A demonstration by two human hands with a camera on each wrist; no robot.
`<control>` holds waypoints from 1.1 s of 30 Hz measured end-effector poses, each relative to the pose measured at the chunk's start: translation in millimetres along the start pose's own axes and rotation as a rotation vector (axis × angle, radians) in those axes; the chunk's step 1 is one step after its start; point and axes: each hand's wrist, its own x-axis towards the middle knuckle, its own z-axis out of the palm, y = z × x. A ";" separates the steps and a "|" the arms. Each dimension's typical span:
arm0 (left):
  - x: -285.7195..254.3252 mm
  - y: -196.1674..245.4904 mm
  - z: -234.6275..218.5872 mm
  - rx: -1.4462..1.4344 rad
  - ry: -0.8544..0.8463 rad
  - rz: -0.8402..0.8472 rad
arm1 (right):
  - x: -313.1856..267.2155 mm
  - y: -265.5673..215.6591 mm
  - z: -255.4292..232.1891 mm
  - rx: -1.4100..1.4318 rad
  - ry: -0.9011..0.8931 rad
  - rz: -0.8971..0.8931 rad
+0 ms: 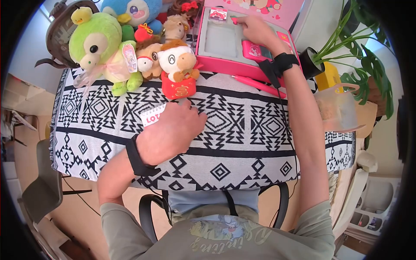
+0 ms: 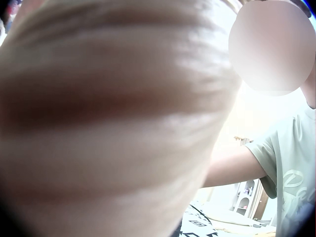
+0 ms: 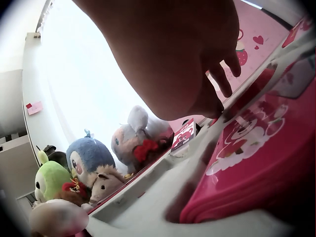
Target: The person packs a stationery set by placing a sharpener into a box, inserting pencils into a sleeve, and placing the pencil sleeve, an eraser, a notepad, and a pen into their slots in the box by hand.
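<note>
My right hand [image 1: 258, 32] reaches into the pink gift box [image 1: 216, 65] at the back right. Its thumb and index fingertips pinch a small pink item [image 1: 235, 20] at the tray; its kind is hidden by the fingers. In the right wrist view, the other fingers [image 3: 222, 81] hang loosely apart. A pink case [image 1: 256, 51] with a bear picture sits in the tray below this hand. My left hand [image 1: 173, 125] lies over a spiral notepad [image 1: 149, 116] lettered "LOT", covering its right part. Whether the hidden left fingers grip it I cannot tell.
Plush toys crowd the back left, among them a green one [image 1: 97, 43] and a small horse with a red pouch [image 1: 178, 86]. A pink pen [image 1: 260, 85] lies before the box. At right stand a potted plant [image 1: 310, 63] and a translucent bag [image 1: 338, 108].
</note>
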 end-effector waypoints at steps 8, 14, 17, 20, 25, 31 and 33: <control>0.4 -0.5 1.9 -0.003 -0.007 0.005 | -7.1 2.0 -1.4 -0.156 -0.088 -0.049; -1.5 -0.2 -2.0 -0.005 -0.017 0.013 | -9.8 -3.5 4.0 -0.245 -0.067 0.049; -2.3 -7.7 -6.0 -0.051 -0.038 0.036 | -14.6 -4.6 -1.2 -0.155 0.092 -0.012; -9.4 -22.7 -34.5 -0.188 -0.054 -0.011 | -40.9 -44.3 -37.0 0.072 0.250 -0.174; -17.0 -43.6 -31.1 -0.086 -0.032 -0.163 | -122.2 -135.3 -67.1 0.376 0.014 -0.301; -28.8 -50.9 -27.1 -0.091 -0.051 -0.239 | -203.1 -186.9 -11.7 0.408 -0.260 -0.568; -37.7 -49.5 -23.6 -0.094 -0.054 -0.296 | -218.9 -199.1 2.5 0.477 -0.297 -0.567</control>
